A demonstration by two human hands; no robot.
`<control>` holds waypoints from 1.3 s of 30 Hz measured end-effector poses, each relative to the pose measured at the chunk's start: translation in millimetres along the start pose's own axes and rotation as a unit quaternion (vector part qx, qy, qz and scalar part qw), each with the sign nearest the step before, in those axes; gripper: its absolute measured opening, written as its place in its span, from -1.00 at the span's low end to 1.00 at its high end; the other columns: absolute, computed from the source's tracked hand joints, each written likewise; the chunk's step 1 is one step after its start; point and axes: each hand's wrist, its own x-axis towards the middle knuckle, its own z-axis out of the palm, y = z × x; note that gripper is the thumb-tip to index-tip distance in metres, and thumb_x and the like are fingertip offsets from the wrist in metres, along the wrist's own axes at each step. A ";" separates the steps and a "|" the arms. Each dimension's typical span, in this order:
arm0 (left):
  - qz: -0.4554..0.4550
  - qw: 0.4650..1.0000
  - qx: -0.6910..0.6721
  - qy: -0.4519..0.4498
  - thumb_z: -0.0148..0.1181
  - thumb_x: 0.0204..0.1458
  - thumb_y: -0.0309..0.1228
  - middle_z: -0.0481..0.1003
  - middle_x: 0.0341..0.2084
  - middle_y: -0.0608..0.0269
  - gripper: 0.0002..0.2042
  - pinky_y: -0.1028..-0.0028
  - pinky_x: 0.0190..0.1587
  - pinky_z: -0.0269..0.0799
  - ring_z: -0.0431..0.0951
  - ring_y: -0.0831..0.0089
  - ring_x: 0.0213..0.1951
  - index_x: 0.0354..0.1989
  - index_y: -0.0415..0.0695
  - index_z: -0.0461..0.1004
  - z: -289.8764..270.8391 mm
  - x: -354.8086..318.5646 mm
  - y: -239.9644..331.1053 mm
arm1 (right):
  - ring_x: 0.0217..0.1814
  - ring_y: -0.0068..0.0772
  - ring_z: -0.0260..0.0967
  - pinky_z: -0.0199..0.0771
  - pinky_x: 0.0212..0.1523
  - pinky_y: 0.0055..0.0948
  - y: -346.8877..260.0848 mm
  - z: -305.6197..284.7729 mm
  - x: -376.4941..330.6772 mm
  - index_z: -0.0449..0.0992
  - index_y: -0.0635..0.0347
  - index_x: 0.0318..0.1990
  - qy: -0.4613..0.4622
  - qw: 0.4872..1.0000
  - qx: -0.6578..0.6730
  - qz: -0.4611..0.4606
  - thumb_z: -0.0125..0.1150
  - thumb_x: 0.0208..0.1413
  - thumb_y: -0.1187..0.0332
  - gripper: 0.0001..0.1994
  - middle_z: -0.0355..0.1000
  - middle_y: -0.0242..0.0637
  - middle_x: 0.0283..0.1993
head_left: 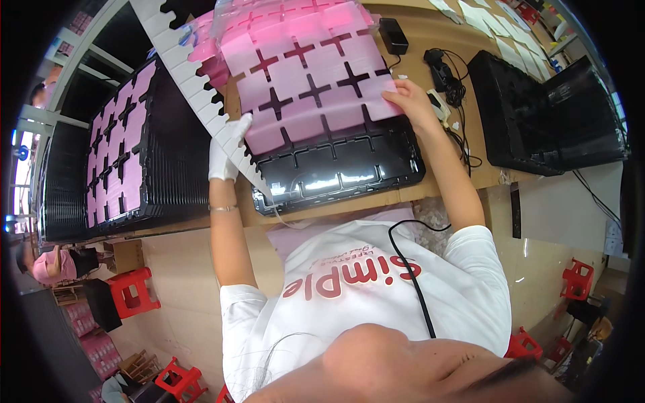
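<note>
A pink foam sheet [295, 101] with cross-shaped cutouts lies over a black plastic tray [336, 176], leaving the tray's near part uncovered. Bare, my right hand [411, 102] pinches the sheet's right edge between thumb and fingers. My left hand [228, 144], in a white glove, is closed around a long pale notched strip [181, 80] beside the sheet's left edge. The strip slants from the top left down to the tray's near left corner, its upper end raised. Part of the left hand's fingers is hidden.
At left stands a tall stack of black trays [178, 141] topped with pink foam. More black trays [514, 114] stand at right. A black adapter [393, 37] and tangled cables [453, 87] lie on the brown worktable [420, 60]. Red stools [134, 293] are on the floor behind.
</note>
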 end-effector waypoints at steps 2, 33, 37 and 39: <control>0.036 0.998 0.054 0.017 0.33 0.01 -0.22 0.35 -0.66 0.43 -0.74 0.55 -0.59 0.26 0.32 0.61 -0.67 -0.49 -0.17 0.52 12.2 -35.5 8.6 | -0.26 -0.56 0.48 0.45 -0.21 -0.60 10.3 -14.4 -30.3 0.40 0.37 -0.06 0.008 0.999 -0.028 -0.030 0.30 -0.01 0.50 -0.66 0.53 -0.26 -0.26; 0.215 0.905 0.329 0.165 0.31 -0.01 -0.45 0.51 -0.30 0.04 -0.67 0.31 -0.23 0.49 0.53 0.22 -0.32 -0.05 -0.21 0.45 27.3 -103.3 -27.6 | -0.56 -0.44 0.31 0.33 -0.47 -0.46 27.9 -10.7 -117.7 0.32 0.24 0.09 0.073 0.917 -0.376 -0.109 0.39 -0.08 0.35 -0.44 0.34 -0.32 -0.56; 0.202 0.895 0.337 0.213 0.35 -0.06 -0.37 0.47 -0.22 -0.01 -0.62 0.20 -0.14 0.43 0.45 0.03 -0.20 -0.06 -0.17 0.45 23.0 -92.6 -21.0 | -0.51 -0.27 0.38 0.37 -0.43 -0.35 14.6 -6.9 -117.8 0.24 0.23 0.17 0.015 0.921 -0.378 -0.095 0.40 -0.08 0.31 -0.36 0.37 -0.26 -0.54; 0.211 0.891 0.336 0.223 0.36 -0.08 -0.36 0.46 -0.18 -0.02 -0.57 0.20 -0.08 0.41 0.42 0.00 -0.14 -0.01 -0.17 0.42 18.9 -83.2 -22.6 | -0.48 -0.19 0.41 0.38 -0.42 -0.29 10.2 -5.4 -116.2 0.23 0.22 0.18 -0.008 0.909 -0.406 -0.095 0.39 -0.06 0.29 -0.35 0.37 -0.23 -0.54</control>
